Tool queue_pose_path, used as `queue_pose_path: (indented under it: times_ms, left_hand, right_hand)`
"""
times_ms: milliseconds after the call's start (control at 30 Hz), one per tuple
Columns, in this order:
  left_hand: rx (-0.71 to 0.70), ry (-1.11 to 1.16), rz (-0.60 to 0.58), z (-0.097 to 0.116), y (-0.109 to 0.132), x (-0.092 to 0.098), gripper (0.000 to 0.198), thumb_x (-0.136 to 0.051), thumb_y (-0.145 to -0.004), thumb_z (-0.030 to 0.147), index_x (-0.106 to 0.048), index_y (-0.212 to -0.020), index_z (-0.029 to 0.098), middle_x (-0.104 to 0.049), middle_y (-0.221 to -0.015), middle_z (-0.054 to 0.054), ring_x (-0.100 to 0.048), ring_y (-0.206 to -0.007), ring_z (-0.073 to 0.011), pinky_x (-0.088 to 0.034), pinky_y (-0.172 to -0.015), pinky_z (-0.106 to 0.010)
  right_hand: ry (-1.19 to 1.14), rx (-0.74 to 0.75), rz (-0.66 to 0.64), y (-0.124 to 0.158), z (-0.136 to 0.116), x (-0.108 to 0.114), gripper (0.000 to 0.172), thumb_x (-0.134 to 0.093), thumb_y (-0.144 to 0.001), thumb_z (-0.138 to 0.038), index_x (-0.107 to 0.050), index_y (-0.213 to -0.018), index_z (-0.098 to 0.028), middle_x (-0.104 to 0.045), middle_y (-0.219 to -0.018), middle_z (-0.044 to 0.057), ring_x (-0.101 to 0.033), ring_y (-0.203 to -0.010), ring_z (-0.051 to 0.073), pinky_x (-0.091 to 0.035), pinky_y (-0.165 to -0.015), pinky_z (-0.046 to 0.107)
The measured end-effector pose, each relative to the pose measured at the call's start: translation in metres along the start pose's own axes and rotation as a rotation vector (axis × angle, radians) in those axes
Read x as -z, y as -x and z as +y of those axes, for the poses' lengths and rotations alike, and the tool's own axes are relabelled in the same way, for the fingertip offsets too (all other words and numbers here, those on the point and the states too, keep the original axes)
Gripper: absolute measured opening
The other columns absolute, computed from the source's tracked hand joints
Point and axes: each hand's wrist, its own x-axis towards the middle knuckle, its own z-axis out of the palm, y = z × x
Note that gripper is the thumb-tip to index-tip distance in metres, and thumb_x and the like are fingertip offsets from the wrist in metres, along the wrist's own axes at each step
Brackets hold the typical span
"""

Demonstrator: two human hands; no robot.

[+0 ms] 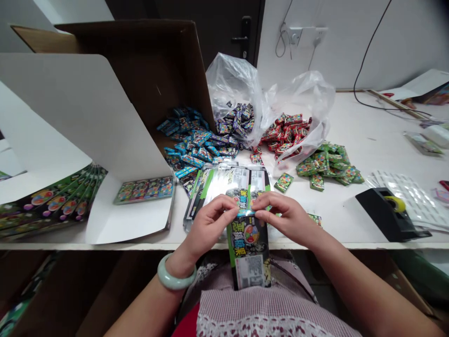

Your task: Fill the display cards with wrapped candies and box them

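A black-and-green printed plastic bag point(248, 252) hangs over the table's front edge, down to my lap. My left hand point(215, 217) pinches its top left side between thumb and fingers. At the top right side, my right hand point(282, 213) holds it in a similar pinch. A thin blue edge runs between my fingertips; whether it belongs to a small box is hard to tell. Just beyond my hands lies a stack of similar printed bags point(220, 180). One small green box point(284, 182) rests near my right hand.
Blue boxes point(199, 138) spill from a tipped carton point(140, 61). Purple boxes point(242, 117) and red boxes point(287, 131) lie in clear plastic bags, with green boxes point(329, 164) beside them. A tape dispenser point(386, 215) stands right; a white open display box point(129, 220) stands left.
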Motion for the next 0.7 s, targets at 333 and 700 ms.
queue_pose_path:
  times_ms: [333,700]
  left_hand:
    - [0.017,-0.022,0.041,0.0,-0.004,-0.009,0.01,-0.063,-0.082,0.024,-0.057,-0.076,0.018,-0.058,-0.078,-0.002,-0.056,-0.075,-0.0141,-0.047,-0.071,-0.027]
    - [0.004,0.024,-0.124,-0.006,0.005,0.007,0.013,-0.059,-0.09,0.029,-0.066,-0.085,0.02,-0.066,-0.096,-0.007,-0.061,-0.097,-0.0192,-0.049,-0.091,-0.036]
  right_hand:
    - [0.037,-0.133,0.075,0.001,-0.002,-0.009,0.014,-0.059,-0.088,-0.033,-0.064,-0.082,-0.021,-0.064,-0.075,0.002,-0.057,-0.063,0.012,-0.044,-0.055,0.027]
    - [0.108,0.091,0.034,0.018,0.01,-0.003,0.008,-0.061,-0.089,-0.027,-0.065,-0.096,-0.026,-0.067,-0.099,0.005,-0.061,-0.099,0.019,-0.05,-0.083,0.038]
